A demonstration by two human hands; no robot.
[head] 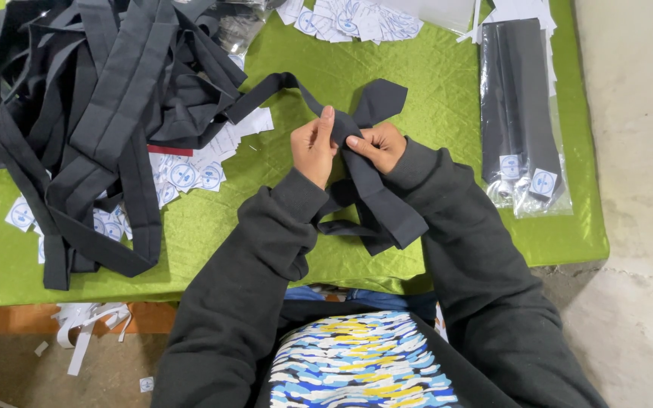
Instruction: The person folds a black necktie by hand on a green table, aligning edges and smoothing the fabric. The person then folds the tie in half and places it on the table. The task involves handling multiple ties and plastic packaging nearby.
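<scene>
Two hands pinch one black necktie [372, 193] over the green tablecloth [341, 68]: the left hand [314, 147] and right hand [376, 145] both close on its narrow upper part, fingers tight. It looks light, soft and limp, likely best gripped at the fold near the knot. Clear plastic sleeves [527, 181] at the right hold folded dark ties with round tags. A heap of black ties [92, 113] lies left.

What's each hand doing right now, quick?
Left hand: closed on the black necktie.
Right hand: closed on the same necktie, pinching it beside the left.
</scene>
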